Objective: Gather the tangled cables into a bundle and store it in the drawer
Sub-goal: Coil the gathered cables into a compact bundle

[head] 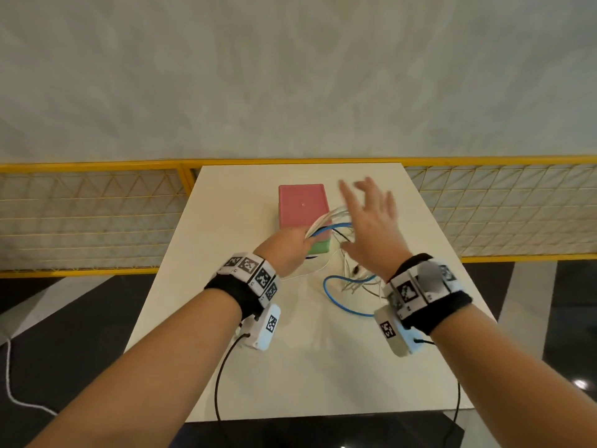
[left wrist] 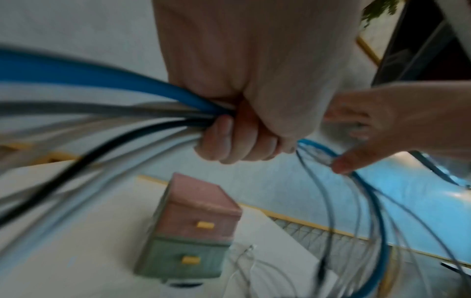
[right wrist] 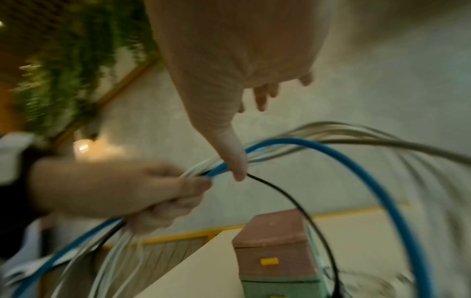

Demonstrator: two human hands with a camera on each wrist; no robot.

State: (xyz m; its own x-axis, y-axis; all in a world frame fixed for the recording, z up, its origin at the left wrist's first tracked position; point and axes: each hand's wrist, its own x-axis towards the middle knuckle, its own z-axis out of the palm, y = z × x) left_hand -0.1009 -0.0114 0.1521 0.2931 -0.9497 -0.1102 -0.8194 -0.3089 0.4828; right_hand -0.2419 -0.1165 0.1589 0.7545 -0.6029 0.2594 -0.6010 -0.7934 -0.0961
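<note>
My left hand (head: 289, 245) grips a bundle of cables (head: 326, 223), blue, black and white, lifted above the table in front of the drawer unit (head: 302, 205). In the left wrist view the left hand (left wrist: 242, 137) is curled round the cables (left wrist: 127, 108). My right hand (head: 368, 221) hovers just right of the bundle with fingers spread; its thumb (right wrist: 235, 161) touches the cables (right wrist: 318, 145) near the left hand (right wrist: 142, 187). More cable loops (head: 347, 287) trail on the table. The drawer unit (left wrist: 196, 225) has a pink upper and a green lower drawer, both closed.
The white table (head: 290, 350) stands against a yellow mesh railing (head: 97, 215). Dark floor lies on both sides of it. Black wrist-camera leads (head: 223, 367) hang off the table's near edge.
</note>
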